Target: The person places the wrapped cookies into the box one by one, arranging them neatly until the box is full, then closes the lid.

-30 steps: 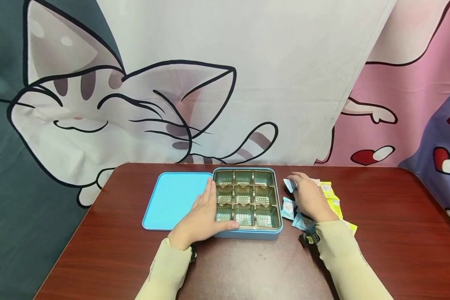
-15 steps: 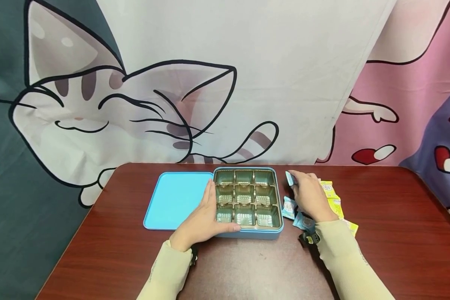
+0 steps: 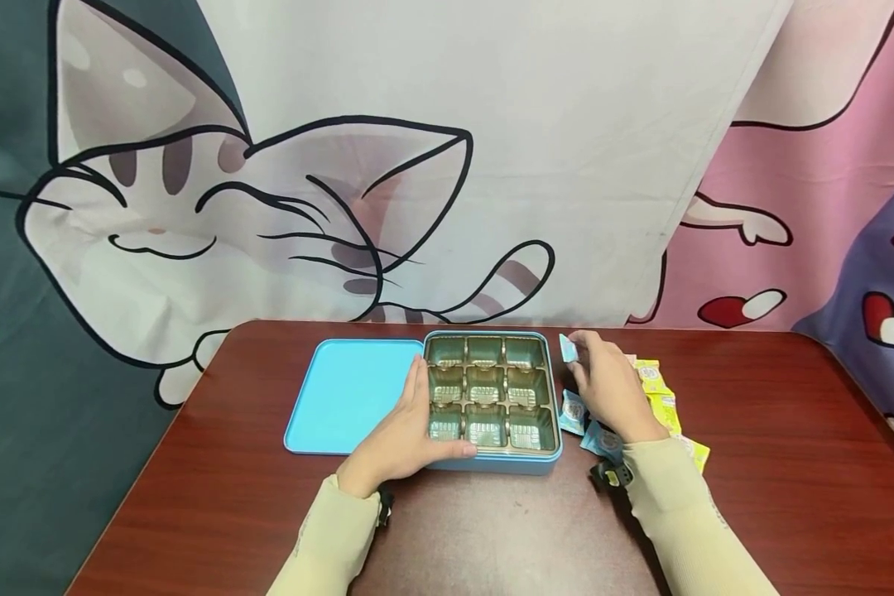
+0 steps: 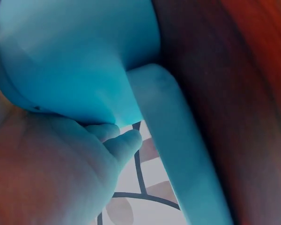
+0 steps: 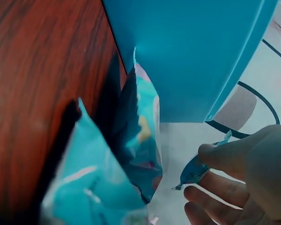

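A blue tin box point(image 3: 492, 463) with a gold tray of empty compartments point(image 3: 486, 387) sits mid-table. My left hand point(image 3: 410, 430) rests on the box's left side, thumb along its front edge, fingers straight. My right hand point(image 3: 603, 381) pinches a small blue packet point(image 3: 568, 348) lifted just right of the box's far corner; the right wrist view shows the blue packet point(image 5: 199, 168) between thumb and fingers. Two more blue packets point(image 3: 574, 412) lie against the box's right wall, and the same blue packets point(image 5: 140, 140) show close up beside the box wall point(image 5: 187, 51).
The blue lid point(image 3: 346, 396) lies flat to the left of the box. Yellow packets point(image 3: 659, 397) lie on the table right of my right hand. A cat-print cloth point(image 3: 268, 207) hangs behind the dark red table point(image 3: 790, 463).
My right hand has lifted the blue packet and moved it slightly up and left toward the box's far right corner. The left hand has stayed in place.
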Tool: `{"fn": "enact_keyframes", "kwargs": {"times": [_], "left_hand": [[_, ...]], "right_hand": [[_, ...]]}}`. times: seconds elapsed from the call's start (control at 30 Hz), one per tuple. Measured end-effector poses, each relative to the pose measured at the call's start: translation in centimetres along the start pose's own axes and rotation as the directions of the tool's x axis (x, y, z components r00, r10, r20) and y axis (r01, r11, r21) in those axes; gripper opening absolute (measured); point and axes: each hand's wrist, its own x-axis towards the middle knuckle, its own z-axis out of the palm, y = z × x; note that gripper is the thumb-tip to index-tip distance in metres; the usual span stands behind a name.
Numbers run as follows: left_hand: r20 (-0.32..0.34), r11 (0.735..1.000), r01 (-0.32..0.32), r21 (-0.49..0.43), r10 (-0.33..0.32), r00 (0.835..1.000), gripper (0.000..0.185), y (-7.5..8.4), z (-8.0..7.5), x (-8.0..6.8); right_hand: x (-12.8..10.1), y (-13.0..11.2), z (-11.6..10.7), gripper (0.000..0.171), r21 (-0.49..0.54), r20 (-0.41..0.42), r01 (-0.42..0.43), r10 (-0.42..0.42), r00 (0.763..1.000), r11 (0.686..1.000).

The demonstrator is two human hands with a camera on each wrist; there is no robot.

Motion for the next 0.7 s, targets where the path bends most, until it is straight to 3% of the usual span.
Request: {"fn": "enact_keyframes", "kwargs": {"times": [0.7], "left_hand": [[0.004, 1.0, 0.012, 0.01, -0.012, 1.0, 0.135, -0.13, 0.15, 0.2]], "right_hand": [[0.15, -0.62, -0.11, 0.038, 0.042, -0.121, 0.072, -0.066, 0.99, 0.997]]}}
